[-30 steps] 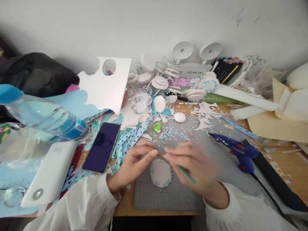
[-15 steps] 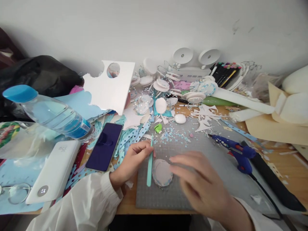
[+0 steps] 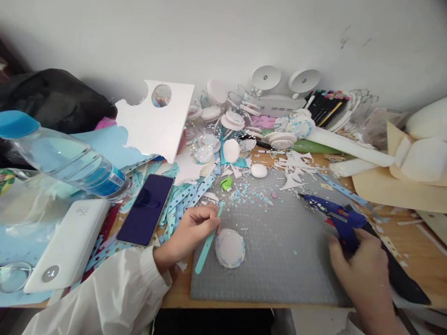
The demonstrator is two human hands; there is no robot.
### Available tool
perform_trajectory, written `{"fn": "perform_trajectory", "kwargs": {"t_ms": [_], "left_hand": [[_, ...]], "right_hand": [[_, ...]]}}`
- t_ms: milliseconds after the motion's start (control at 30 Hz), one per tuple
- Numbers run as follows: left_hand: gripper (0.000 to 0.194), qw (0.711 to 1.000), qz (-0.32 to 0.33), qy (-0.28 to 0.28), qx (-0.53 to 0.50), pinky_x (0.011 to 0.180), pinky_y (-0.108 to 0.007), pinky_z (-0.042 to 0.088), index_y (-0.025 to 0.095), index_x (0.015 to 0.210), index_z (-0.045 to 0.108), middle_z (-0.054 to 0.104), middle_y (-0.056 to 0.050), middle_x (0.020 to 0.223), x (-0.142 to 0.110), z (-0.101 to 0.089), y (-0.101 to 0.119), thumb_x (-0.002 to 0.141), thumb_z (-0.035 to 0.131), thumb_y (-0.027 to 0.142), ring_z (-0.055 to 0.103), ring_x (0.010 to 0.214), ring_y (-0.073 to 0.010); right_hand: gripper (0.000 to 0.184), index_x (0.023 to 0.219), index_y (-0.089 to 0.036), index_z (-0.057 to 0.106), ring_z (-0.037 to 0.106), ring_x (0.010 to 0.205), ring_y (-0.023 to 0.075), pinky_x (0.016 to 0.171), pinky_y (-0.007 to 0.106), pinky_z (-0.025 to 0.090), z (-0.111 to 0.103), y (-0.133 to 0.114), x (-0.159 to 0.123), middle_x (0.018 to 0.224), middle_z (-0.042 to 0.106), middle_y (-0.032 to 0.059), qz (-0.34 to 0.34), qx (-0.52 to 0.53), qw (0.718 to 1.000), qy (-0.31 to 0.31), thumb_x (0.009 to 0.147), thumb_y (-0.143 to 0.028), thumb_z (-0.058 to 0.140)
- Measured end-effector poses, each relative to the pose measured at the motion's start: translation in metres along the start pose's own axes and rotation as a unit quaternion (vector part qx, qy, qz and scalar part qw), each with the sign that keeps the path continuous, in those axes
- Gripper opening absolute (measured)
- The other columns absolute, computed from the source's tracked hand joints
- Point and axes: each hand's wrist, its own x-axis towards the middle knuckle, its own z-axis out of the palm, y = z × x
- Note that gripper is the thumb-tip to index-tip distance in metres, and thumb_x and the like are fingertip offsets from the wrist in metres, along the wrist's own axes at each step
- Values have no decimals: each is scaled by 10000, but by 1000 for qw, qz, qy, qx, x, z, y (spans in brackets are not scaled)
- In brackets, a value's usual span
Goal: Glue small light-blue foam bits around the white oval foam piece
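My left hand (image 3: 191, 230) pinches the upper end of a teal tweezer-like tool (image 3: 206, 245) that slants down over the left edge of the grey cutting mat (image 3: 279, 260). Just right of that tool lies a white foam disc with a blue speckled rim (image 3: 230, 248) on the mat. My right hand (image 3: 363, 260) has its fingers wrapped round the handle of a blue glue gun (image 3: 337, 215) at the mat's right side; the nozzle points up and left.
A dark phone (image 3: 146, 210), a white power bank (image 3: 66, 244) and a lying water bottle (image 3: 66, 163) fill the left. White foam board (image 3: 157, 123), foam discs, blue paper scraps, markers (image 3: 330, 102) and beige foam pieces (image 3: 415, 163) crowd the back and right.
My right hand left the tool and disc, swung right and closed on the glue gun. The teal tool passed into my left hand and now slants beside the disc.
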Motion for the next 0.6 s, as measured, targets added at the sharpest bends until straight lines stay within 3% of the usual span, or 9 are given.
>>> {"fn": "perform_trajectory", "kwargs": {"t_ms": [100,200,300,433,500,600], "left_hand": [[372,1000,1,-8,9,624,-258,336,157,523,542,450,2,595,0,1,0,858,556,319,423,633,-134],[383,1000,-2,-13,27,614,-254,338,156,516,537,445,2,588,0,0,-1,859,560,325,426,635,-135],[381,1000,4,-16,25,608,-254,340,154,518,538,454,3,591,0,-1,-1,864,558,313,426,625,-131],[398,1000,10,-24,18,599,-255,319,155,505,518,437,10,577,1,-1,-1,870,557,309,417,612,-127],[407,999,9,-25,19,599,-256,310,155,500,507,423,14,569,1,-1,0,872,559,314,410,608,-126],[404,1000,9,-21,18,607,-258,313,155,509,512,429,12,576,1,-1,0,872,565,324,414,615,-128]], "right_hand": [[409,680,-298,311,447,436,255,452,403,330,7,2,9,519,407,6,-25,-46,997,-49,628,-350,713],[369,699,-296,333,497,473,266,461,392,359,7,-8,21,544,462,26,11,-58,996,-68,654,-367,692],[435,630,-302,398,443,385,218,416,367,318,1,-17,40,467,473,11,95,-64,993,-36,523,-467,786],[420,417,-290,422,374,303,149,398,340,280,-4,-31,71,355,455,19,229,-75,970,-20,431,-423,820],[374,427,-265,451,418,334,149,428,329,307,-3,-44,84,380,486,21,210,-71,975,7,453,-384,805],[334,478,-239,455,455,381,155,465,315,328,7,-69,93,400,477,9,94,-47,994,40,531,-375,756]]}}
